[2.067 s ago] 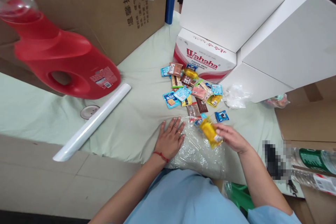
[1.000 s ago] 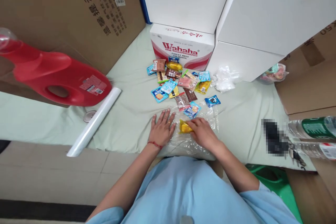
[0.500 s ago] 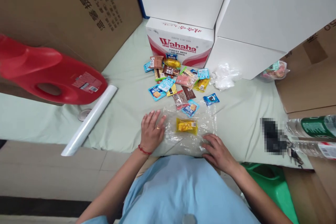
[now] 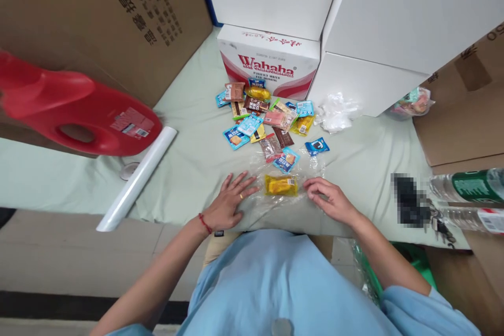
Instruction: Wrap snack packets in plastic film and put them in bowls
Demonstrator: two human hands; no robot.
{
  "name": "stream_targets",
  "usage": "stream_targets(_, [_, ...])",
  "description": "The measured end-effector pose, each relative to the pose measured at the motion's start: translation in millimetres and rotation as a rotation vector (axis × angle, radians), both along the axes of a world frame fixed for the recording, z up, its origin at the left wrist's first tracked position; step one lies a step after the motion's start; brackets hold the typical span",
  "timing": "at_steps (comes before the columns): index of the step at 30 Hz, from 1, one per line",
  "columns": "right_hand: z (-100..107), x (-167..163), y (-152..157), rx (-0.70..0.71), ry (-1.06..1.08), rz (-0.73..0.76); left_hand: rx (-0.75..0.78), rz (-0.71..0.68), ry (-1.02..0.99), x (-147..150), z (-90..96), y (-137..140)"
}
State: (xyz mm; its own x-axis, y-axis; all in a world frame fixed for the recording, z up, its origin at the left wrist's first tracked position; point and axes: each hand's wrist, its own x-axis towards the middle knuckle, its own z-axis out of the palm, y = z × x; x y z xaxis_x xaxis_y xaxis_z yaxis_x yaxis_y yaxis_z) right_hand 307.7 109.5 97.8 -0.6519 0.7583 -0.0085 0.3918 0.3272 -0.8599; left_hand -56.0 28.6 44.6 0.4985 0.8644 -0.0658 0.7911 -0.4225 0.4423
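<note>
A yellow-wrapped snack (image 4: pixel 281 185) lies on a clear plastic bag (image 4: pixel 271 203) on the cloth, close in front of me. My left hand (image 4: pixel 231 202) rests flat with its fingers spread, the fingertips at the bag's left edge. On the other side, my right hand (image 4: pixel 329 199) has its fingers slightly bent and its thumb apart, fingertips touching the bag's right edge. Just beyond the snack lies a blue biscuit packet (image 4: pixel 286 160), partly under or against the bag's far edge. A dark blue packet (image 4: pixel 317 146) sits to its right.
Several mixed snack packets (image 4: pixel 258 115) are heaped before a Wahaba-style water carton (image 4: pixel 271 65). At left are a red jug (image 4: pixel 118 121) and a white roll (image 4: pixel 137 178). Crumpled plastic (image 4: pixel 336 112), keys (image 4: pixel 441 226) and a bottle (image 4: pixel 472 187) lie at right.
The bag's near edge has moved away from me, so the bag covers less cloth. My right hand has risen towards the snack's right end; my left hand has turned, its fingers pointing more to the right.
</note>
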Motion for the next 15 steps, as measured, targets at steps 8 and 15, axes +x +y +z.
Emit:
stream_targets(8, [-15.4, -12.5, 13.2, -0.518, 0.095, -0.181, 0.068, 0.151, -0.164, 2.7, -16.2, -0.8])
stream_targets(15, [-22.8, -12.1, 21.6, -0.778, 0.079, -0.328, -0.024, 0.364, -0.370, 10.0, -17.6, 26.6])
